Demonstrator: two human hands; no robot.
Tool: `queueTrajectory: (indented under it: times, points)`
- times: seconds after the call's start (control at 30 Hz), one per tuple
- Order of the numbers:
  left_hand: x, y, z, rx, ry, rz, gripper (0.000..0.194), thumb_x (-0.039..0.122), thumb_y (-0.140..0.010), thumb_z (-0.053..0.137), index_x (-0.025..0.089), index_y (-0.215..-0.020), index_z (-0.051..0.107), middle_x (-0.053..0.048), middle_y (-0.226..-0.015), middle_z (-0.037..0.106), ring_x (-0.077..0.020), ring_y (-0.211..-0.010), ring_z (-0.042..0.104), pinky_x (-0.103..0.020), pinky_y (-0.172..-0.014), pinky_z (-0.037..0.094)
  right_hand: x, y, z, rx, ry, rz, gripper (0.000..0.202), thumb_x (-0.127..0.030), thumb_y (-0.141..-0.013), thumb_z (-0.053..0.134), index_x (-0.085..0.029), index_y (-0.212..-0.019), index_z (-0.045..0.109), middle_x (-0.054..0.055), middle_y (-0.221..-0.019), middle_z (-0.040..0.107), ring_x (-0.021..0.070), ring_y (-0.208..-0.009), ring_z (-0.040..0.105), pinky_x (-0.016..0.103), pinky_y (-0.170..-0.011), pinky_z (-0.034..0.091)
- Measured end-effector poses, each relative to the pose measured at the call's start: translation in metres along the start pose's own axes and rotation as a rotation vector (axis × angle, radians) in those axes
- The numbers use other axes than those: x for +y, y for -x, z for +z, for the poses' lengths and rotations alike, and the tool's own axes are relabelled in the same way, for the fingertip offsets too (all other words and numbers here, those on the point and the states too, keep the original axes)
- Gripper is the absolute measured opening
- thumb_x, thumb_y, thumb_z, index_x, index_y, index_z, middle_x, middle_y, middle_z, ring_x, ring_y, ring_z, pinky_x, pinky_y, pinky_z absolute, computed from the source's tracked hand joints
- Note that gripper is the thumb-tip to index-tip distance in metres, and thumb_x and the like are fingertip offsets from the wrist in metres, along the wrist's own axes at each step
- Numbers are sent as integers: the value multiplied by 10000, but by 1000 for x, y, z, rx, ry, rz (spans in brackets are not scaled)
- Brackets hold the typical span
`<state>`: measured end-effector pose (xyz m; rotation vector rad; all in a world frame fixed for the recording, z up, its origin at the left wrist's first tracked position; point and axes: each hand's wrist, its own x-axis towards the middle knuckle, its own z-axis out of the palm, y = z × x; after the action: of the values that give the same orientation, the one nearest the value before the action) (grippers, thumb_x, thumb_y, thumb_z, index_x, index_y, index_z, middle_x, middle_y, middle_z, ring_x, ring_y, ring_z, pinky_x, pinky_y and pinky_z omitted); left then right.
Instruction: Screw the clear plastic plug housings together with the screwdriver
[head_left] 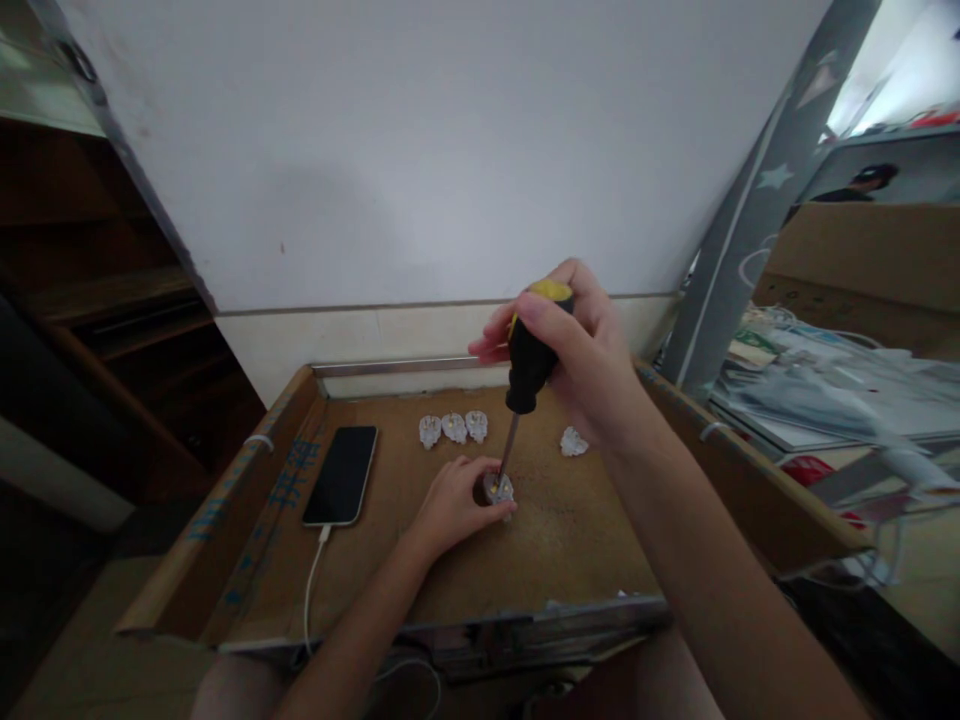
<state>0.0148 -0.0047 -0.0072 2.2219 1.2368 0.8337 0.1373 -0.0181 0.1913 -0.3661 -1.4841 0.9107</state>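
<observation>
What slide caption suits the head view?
Right hand holds a screwdriver to a translucent part steadied by the left hand.

screwdriver handle [531,365]: matt plastic; shank [511,440]: smooth metal; small fitting [500,491]: translucent plastic, brassy metal; smartphone screen [341,475]: glossy; tray [577,560]: matt cardboard.

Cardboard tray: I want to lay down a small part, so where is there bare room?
Bare cardboard shows between the phone and the three pale pieces, and between the held piece and the right forearm. It is crowded mid-tray, where the left hand steadies that piece under the screwdriver.
</observation>
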Motion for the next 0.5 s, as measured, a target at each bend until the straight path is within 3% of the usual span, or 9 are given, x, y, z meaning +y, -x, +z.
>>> queueTrajectory:
  times: [0.13, 0.2, 0.3, 0.37, 0.43, 0.5]
  points:
    - [0, -1, 0, -7, 6, 5, 460, 385, -693, 720, 226, -1104, 588, -27, -1013, 665, -227, -943, 565, -341, -837, 420, 0, -1, 2, -79, -123, 95, 332, -408, -740, 644, -205, -739, 381, -96, -526, 481, 32, -374, 421, 155, -343, 327]
    - [0, -1, 0, -7, 11, 4, 455, 380, -689, 723, 227, -1097, 590, -26, -1019, 664, -227, -945, 565, -340, -836, 424, 3, 1, 7, 57, 11, -2, 283, -415, -769, 613, -197, -741, 435, -84, -523, 447, 32, -369, 387, 167, -332, 301]
    - [-1, -2, 1, -5, 6, 12, 433, 377, -687, 722, 233, -1076, 596, -20, -1011, 666, -229, -934, 569, -347, -834, 425, 10, 7, 17, 465, 349, -252, 195, -368, -816, 572, -188, -775, 511, -40, -602, 468, 51, -456, 439, 189, -384, 335]
    - [-2, -2, 1, -7, 4, 23, 407, 370, -693, 714, 237, -1061, 602, -18, -1014, 666, -233, -934, 569, -352, -836, 427, 14, 13, 23, 626, 470, -362, 180, -375, -830, 558, -199, -864, 536, -20, -661, 487, 74, -533, 484, 210, -442, 372]
    - [-3, -3, 1, -4, 13, 31, 382, 354, -694, 710, 235, -1044, 610, -24, -1030, 662, -235, -939, 571, -351, -840, 431, 16, 17, 25, 646, 476, -409, 249, -429, -868, 482, -207, -961, 547, -15, -670, 485, 85, -542, 478, 237, -480, 391]
    - [-3, -3, 2, 4, 20, 31, 356, 344, -691, 708, 231, -1017, 619, -31, -1031, 661, -239, -945, 571, -349, -846, 431, 17, 20, 27, 559, 435, -408, 306, -444, -905, 395, -207, -1030, 543, -18, -662, 480, 83, -519, 448, 252, -488, 388]
